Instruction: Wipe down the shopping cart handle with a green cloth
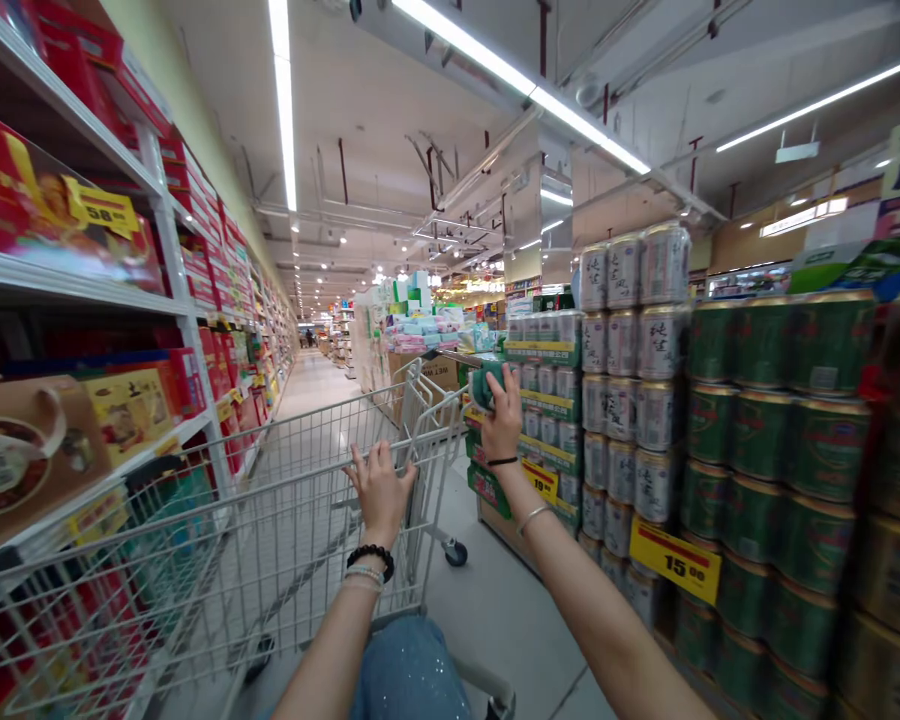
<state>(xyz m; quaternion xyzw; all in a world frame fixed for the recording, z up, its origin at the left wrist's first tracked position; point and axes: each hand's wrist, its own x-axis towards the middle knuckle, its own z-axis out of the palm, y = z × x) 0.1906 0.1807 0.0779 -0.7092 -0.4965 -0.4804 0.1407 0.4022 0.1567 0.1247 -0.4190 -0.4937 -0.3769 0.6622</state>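
Observation:
A grey wire shopping cart (285, 470) stands sideways in front of me. My left hand (381, 490) is open with its fingers spread, over the cart's near side by its right end; whether it touches the wires I cannot tell. At that right end, my right hand (502, 425) has its fingers curved over a dark green plastic piece (484, 383), which looks like the end of the cart's handle. Part of the green piece is hidden by the fingers. The wire basket shows the floor through its mesh.
Shelves of red gift boxes (22, 190) line the left. On the right stand stacked silver cans (637, 350) and green cans (780, 440), with a yellow price tag (675, 560). A caster wheel (456, 552) touches the floor. The aisle (307, 375) runs ahead past tissue packs (427, 330).

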